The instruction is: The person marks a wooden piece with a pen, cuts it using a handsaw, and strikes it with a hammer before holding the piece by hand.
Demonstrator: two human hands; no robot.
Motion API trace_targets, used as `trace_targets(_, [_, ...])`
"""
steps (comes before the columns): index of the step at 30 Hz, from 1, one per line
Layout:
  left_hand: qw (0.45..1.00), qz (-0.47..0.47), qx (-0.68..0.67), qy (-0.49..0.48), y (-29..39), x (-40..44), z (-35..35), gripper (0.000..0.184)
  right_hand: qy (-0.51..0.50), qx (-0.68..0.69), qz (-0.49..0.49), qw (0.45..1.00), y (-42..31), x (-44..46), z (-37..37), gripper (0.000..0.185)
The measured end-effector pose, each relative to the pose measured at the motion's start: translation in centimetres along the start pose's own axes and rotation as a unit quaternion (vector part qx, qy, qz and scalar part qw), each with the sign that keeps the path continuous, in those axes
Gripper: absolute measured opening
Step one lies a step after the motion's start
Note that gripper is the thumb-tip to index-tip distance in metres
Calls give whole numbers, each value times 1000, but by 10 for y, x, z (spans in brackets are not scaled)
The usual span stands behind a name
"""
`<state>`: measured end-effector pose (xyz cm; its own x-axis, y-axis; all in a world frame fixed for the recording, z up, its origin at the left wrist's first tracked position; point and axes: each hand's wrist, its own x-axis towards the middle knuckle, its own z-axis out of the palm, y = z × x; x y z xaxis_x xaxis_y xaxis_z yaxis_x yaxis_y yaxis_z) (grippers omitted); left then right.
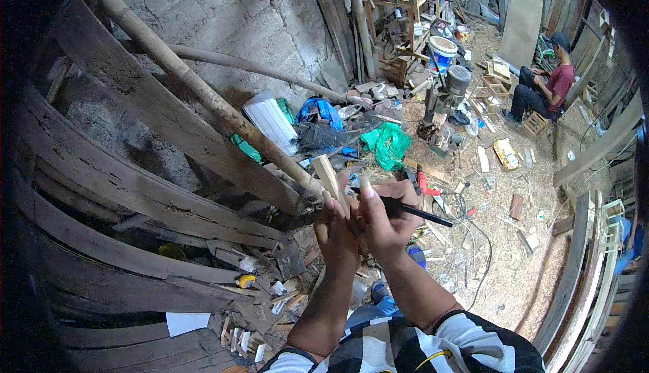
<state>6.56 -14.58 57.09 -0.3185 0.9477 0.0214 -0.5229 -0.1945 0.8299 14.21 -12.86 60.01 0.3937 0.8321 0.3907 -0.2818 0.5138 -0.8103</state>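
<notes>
wood piece (pixel 326 172) clamped in left hand (pixel 337 234), held tilted above littered floor (pixel 503 275). black stick (pixel 426 216) gripped in right hand (pixel 391 221), its free end pointed out to right. hands held close together; whether they touch cannot be told. green bag (pixel 387 144) and red tool (pixel 423 182) seen on floor beyond. yellow tape measure (pixel 245 281) seen at left. person (pixel 556 85) seated at far right.

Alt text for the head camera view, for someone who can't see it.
A left hand grips a wood strip and a right hand a black stick, above a littered floor. Beyond are green plastic and, farther right, a seated person.
</notes>
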Motion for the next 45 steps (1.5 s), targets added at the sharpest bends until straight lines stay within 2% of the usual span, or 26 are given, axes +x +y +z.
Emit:
trace_targets(2, [999, 26, 41, -1, -1, -2, 3, 62, -26, -28, -36, 999, 1, -3, -2, 10])
trace_targets(4, [993, 1, 103, 60, 3, -4, 9, 58, -16, 0, -15, 1000, 3, -7, -1, 10])
trace_targets(8, [980, 7, 198, 21, 11, -9, 12, 55, -35, -30, -38, 998, 3, -6, -2, 10])
trace_targets(9, [945, 42, 324, 23, 10, -9, 13, 56, -36, -18, -38, 998, 3, -6, -2, 10])
trace_targets(11, [892, 75, 444, 24, 9, -10, 14, 57, -37, -29, -33, 998, 0, -6, -4, 10])
trace_targets(12, [930, 38, 365, 29, 10, -10, 16, 57, -39, -39, -28, 998, -1, -6, -5, 10])
trace_targets(15, [962, -15, 270, 34, 9, -10, 14, 56, -40, -49, -55, 997, -2, -4, -5, 10])
trace_targets(20, [974, -25, 224, 16, -1, -10, 2, 54, -48, -47, -39, 997, 0, -6, -8, 10])
trace_targets(23, [954, -7, 300, 12, -3, -9, 1, 55, -53, -62, -39, 996, -2, -4, -9, 10])
trace_targets(26, [950, -9, 313, -2, -6, -9, 1, 55, -49, -51, -38, 997, -1, -4, -8, 9])
trace_targets(27, [974, -41, 222, 29, -4, -10, 7, 55, -42, -29, -30, 998, 1, -5, -8, 9])
trace_targets(29, [987, -72, 129, 59, 0, -12, 12, 56, -41, -31, -27, 998, 4, -6, -10, 9])
trace_targets(32, [979, -31, 197, 37, 0, -12, 12, 59, -38, -43, -35, 998, 3, -4, -8, 10])
trace_targets(35, [989, -21, 141, 32, -4, -10, 9, 61, -35, -48, -37, 998, 0, -4, -7, 10])
trace_targets(39, [986, -30, 163, 26, -4, -12, 4, 61, -35, -22, -6, 999, 0, -5, -7, 10])
trace_targets(43, [991, -35, 129, 26, -5, -13, 4, 59, -27, -32, -33, 999, 4, -5, -4, 10])
trace_targets(45, [995, -26, 95, 26, -6, -16, 1, 55, -11, -23, 23, 999, 8, -8, -5, 10])
